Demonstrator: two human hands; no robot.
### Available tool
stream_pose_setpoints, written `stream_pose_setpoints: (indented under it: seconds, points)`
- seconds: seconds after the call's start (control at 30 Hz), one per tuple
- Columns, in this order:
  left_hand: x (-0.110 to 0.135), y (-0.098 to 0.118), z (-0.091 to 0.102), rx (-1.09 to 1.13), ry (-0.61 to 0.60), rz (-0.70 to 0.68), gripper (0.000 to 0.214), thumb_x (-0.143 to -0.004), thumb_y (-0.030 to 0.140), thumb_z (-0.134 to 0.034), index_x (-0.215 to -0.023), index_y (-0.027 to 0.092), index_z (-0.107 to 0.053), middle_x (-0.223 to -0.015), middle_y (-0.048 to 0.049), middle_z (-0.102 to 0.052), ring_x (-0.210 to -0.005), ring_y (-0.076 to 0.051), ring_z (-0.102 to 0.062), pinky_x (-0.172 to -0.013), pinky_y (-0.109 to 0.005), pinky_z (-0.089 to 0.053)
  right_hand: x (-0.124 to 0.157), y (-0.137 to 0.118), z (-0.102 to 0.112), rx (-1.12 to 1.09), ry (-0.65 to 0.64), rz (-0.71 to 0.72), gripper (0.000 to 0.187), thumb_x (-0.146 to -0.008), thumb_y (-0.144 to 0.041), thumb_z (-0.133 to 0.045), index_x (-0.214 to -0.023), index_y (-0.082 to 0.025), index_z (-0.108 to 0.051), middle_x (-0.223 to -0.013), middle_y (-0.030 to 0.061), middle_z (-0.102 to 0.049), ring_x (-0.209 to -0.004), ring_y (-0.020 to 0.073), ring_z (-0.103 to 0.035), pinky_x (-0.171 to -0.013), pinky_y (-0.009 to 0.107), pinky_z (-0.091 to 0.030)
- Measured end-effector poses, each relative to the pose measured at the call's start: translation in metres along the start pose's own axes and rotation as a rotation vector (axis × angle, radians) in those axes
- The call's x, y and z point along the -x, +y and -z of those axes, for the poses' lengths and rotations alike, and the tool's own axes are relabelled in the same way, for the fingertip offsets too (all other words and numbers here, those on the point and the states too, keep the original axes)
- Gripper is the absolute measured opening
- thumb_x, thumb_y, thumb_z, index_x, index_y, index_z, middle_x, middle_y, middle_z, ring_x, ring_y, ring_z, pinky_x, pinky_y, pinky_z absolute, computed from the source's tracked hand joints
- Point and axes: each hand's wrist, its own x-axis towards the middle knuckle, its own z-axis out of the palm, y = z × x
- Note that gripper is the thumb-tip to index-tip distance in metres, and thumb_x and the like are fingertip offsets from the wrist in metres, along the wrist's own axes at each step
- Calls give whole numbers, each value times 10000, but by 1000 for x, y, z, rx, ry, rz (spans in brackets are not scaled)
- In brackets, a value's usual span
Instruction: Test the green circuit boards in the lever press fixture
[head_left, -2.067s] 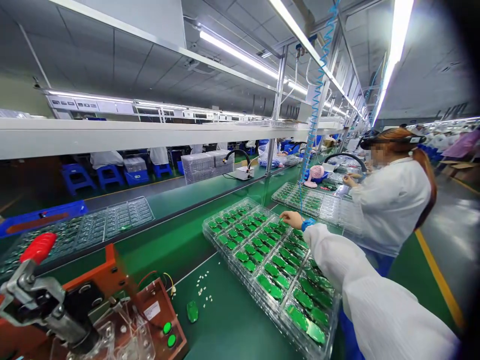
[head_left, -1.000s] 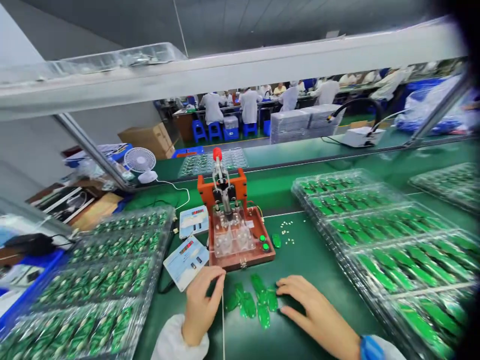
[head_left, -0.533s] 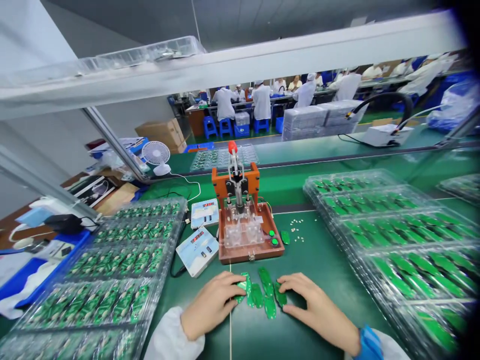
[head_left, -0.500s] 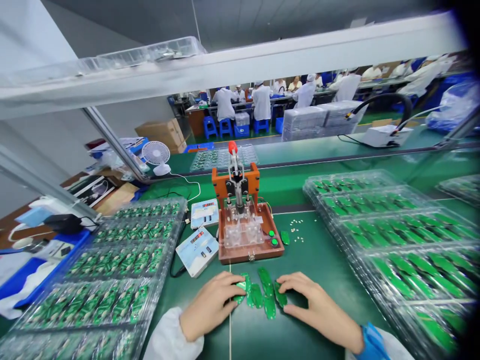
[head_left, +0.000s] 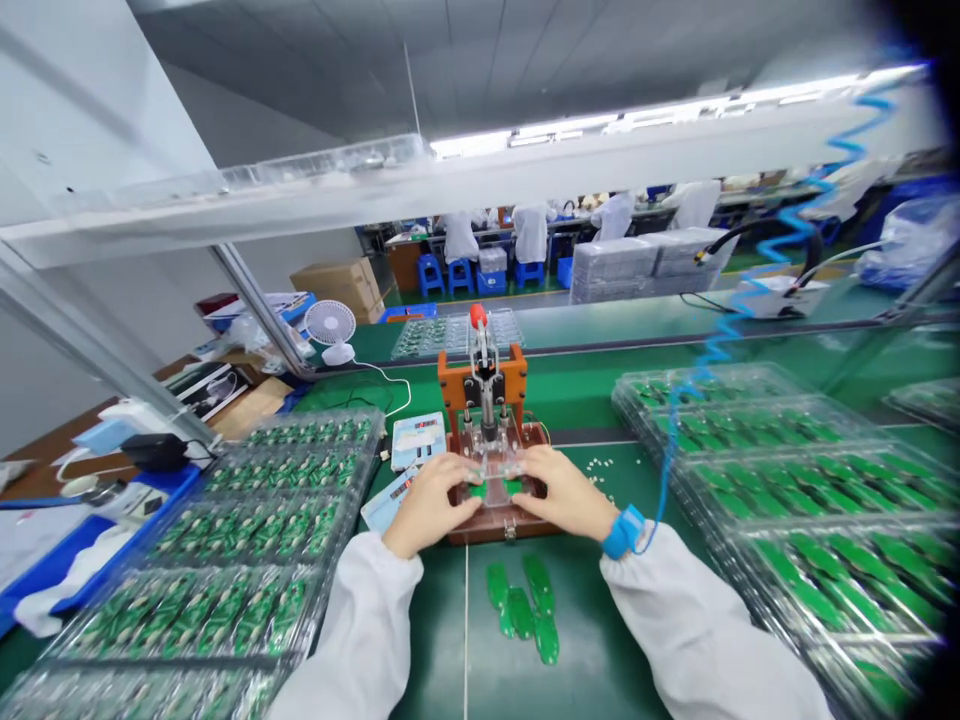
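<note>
Both hands rest on the orange test fixture [head_left: 484, 375] at the middle of the green bench. My left hand [head_left: 429, 503] pinches a green circuit board [head_left: 478, 489] at the fixture's clear bed. My right hand [head_left: 562, 493] holds another green board [head_left: 513, 486] beside it, fingers curled. A blue wrist strap [head_left: 624, 531] with a coiled blue cord sits on my right wrist. The fixture's red-knobbed lever [head_left: 478, 317] stands upright. Several loose green boards [head_left: 523, 607] lie on the mat between my sleeves.
Clear trays of green boards lie to the left [head_left: 247, 560] and to the right [head_left: 795, 480]. Two small white meters [head_left: 418, 441] sit left of the fixture. A white desk fan [head_left: 331, 328] stands behind. People in white coats work at far benches.
Both hands left the pile of loose boards and moved forward onto the fixture, each carrying a board. The pile on the mat is smaller. The view rose slightly.
</note>
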Motion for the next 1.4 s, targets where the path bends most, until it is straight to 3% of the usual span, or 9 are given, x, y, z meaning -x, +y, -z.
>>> stream_pose_setpoints:
  seconds: [0.2,0.4,0.7,0.87,1.0,1.1,1.2,1.27,1.4]
  points:
    - [1,-7,-8,84,20,52,184,-794,147,-754,-959,224,-725,-1186,-50,-730,-1160,-263,-627,-1058,-469,-465,3,4,-5,6,1,6,240,-828,-196,-760,-1059,-224,-699,-1207,88,-718,-1135,268,-631,-1009,458,-514]
    - [13,-3,-8,-19,-44,58,219,-880,283,-715,-1096,242,-718,-1351,-57,-673,-1374,-335,-484,-1138,-608,-379,5,-1,-2,17,-12,-2,150,-866,-223,-741,-1013,-218,-710,-1213,77,-725,-1185,274,-602,-1050,490,-482]
    - [33,4,-38,-110,315,-58,219,-956,231,-591,-1165,232,-656,-1475,-110,-550,-1406,-323,-442,-1113,-580,-407,21,-4,-21,61,82,-74,184,-965,-279,-616,-1111,-207,-703,-1261,100,-703,-1284,312,-530,-1099,588,-441]
    - [39,18,-44,-75,420,-161,272,-931,180,-591,-1196,232,-622,-1270,-115,-636,-1209,-280,-576,-1007,-474,-499,18,-6,-18,48,103,-74,160,-943,-294,-642,-1062,-222,-722,-1234,94,-706,-1296,319,-516,-1122,596,-410]
    - [43,28,-51,-31,497,-157,251,-925,129,-568,-1155,219,-614,-1102,-98,-678,-1045,-252,-632,-907,-433,-533,18,-8,-16,-4,147,-81,160,-937,-331,-646,-1037,-245,-738,-1316,94,-655,-1298,302,-539,-1119,544,-431]
    - [45,34,-58,22,410,-229,250,-905,122,-579,-1136,213,-610,-1046,-90,-699,-991,-243,-645,-892,-433,-546,13,-2,-10,-56,275,-138,190,-978,-306,-538,-1003,-229,-710,-1246,110,-661,-1195,262,-612,-1040,473,-509]
    - [44,38,-65,45,241,-373,323,-869,139,-600,-1187,195,-611,-1154,-117,-706,-1138,-278,-632,-976,-469,-546,-8,6,9,-103,485,-224,216,-986,-252,-431,-1078,-200,-620,-1130,132,-667,-1078,249,-649,-949,465,-553]
    - [43,39,-69,45,145,-424,353,-855,152,-601,-1206,182,-614,-1239,-133,-691,-1257,-302,-590,-1052,-502,-521,-32,7,31,-136,581,-244,245,-978,-263,-434,-1171,-193,-567,-1179,145,-653,-1100,255,-643,-930,458,-562]
    - [43,37,-72,28,42,-411,301,-859,184,-601,-1156,190,-651,-1257,-127,-697,-1282,-300,-594,-1099,-517,-500,-98,-7,77,-176,599,-183,356,-969,-359,-505,-1293,-220,-557,-1370,107,-611,-1306,262,-543,-1127,482,-432]
